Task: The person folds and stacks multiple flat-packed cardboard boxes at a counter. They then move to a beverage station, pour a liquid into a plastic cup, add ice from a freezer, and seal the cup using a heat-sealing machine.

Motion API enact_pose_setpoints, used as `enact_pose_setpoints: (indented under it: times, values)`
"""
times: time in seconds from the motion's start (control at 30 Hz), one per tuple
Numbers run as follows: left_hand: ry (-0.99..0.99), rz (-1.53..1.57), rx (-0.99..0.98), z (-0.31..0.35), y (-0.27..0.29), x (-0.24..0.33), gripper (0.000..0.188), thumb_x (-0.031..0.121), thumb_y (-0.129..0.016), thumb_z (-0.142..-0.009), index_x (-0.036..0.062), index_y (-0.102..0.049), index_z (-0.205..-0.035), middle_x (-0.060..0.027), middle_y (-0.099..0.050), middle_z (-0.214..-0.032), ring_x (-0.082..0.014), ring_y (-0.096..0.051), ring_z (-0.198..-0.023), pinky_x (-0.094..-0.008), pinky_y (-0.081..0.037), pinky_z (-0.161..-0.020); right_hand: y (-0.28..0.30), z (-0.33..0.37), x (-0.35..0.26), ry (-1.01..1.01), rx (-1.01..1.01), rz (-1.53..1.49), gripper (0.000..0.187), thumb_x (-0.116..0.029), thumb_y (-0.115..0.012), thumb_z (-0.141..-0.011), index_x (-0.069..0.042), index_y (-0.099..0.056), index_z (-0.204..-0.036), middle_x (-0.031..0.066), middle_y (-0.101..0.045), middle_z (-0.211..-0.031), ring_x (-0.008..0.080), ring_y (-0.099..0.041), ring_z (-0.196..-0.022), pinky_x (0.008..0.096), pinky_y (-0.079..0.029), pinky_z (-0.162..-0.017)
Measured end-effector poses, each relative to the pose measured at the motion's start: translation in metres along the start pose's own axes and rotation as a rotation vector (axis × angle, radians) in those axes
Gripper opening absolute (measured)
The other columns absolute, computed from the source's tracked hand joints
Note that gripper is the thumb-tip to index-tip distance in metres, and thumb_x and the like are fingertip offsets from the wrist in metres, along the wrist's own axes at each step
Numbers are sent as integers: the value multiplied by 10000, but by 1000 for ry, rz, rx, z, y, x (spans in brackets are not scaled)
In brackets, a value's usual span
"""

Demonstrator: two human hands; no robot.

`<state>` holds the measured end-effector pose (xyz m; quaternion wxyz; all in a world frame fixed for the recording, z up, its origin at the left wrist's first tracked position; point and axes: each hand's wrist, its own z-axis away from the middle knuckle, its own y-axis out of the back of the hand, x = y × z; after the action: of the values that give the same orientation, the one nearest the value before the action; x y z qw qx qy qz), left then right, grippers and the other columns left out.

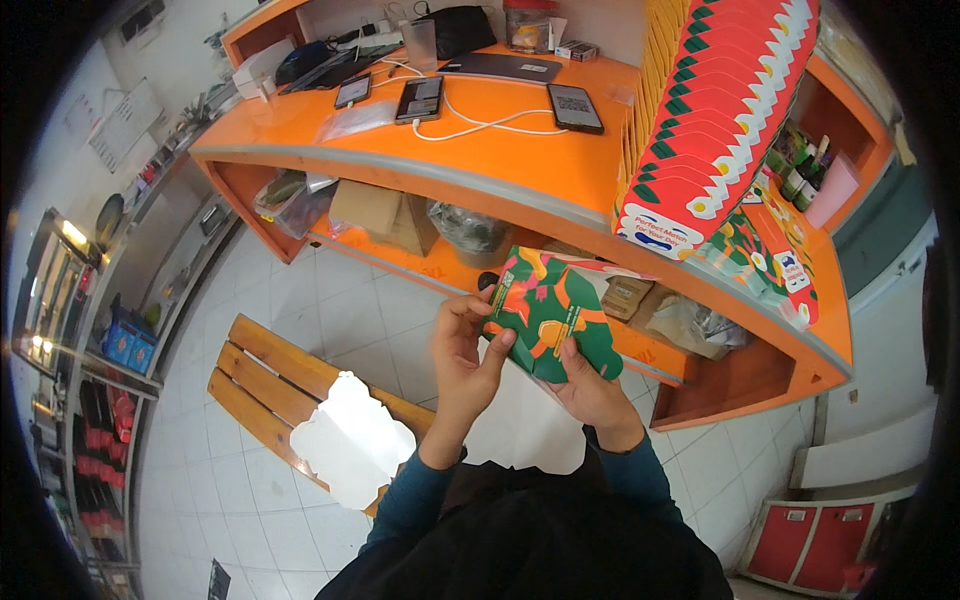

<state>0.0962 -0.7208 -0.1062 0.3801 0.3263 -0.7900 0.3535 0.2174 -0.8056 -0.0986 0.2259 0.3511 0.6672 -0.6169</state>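
Between my hands is a green cardboard food carton [548, 325] with orange and pink shapes printed on it. It is partly folded, held up over my lap. My left hand [468, 362] grips its left side, thumb on the printed face. At the lower right edge, my right hand [592, 392] pinches the board with its thumb in front; the fingers behind are hidden. Below the carton, a flat white carton blank [525, 425] lies on my lap. Another white blank [352, 440] rests on the wooden bench to my left.
Nested red cartons [720, 120] stand in a tall stack on the right of the orange counter [330, 160], beside more printed cartons [765, 250]. Phones [420, 100] on cables and a laptop [500, 67] lie farther back. Shelves under the counter hold a cardboard box [375, 210] and bags.
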Motion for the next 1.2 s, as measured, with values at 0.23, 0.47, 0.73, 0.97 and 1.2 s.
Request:
enact_pose_setpoints:
  times: [0.23,0.47,0.73,0.97,1.2]
  values:
    - [-72,-137,-327,-14,20,7,562,69,-686,-684,77,-363,-1144,-120,-396,-1166,-195,-389,-1122,-301,-311,-937,7,0,-19,-51,95,-100,404,-214,-401,-900,-37,-307,-1252,139,-396,-1253,263,-389,-1165,421,-326,-977]
    - [187,179,-194,-24,6,18,729,181,-698,-684,105,-232,-1240,-128,-394,-1189,-214,-427,-1102,-316,-372,-899,8,-9,-9,15,-228,-307,594,-323,-528,-828,-42,-264,-1280,126,-390,-1265,266,-397,-1157,432,-309,-977]
    - [-205,-304,-76,-7,7,-2,946,437,-718,-602,156,-200,-1343,-224,-317,-1282,-328,-11,-1296,-448,-133,-1026,20,-13,1,-85,107,32,521,28,-562,-743,-17,-338,-1211,120,-489,-1151,237,-515,-1034,348,-434,-878]
    - [-450,-792,-467,-14,2,38,487,440,-743,-504,210,-640,-920,-39,-506,-1156,-358,-227,-1223,-520,-118,-986,5,-20,-16,-211,124,-192,358,-52,-459,-814,-8,-383,-1161,125,-539,-1054,226,-575,-924,334,-503,-779]
    - [-585,-750,-7,-7,2,24,187,201,-708,-621,75,-611,-720,-20,-606,-731,-162,-567,-747,-321,-385,-708,23,-10,-9,-324,-288,-126,526,-216,-572,-786,1,-346,-1208,120,-483,-1133,205,-482,-1048,326,-414,-877]
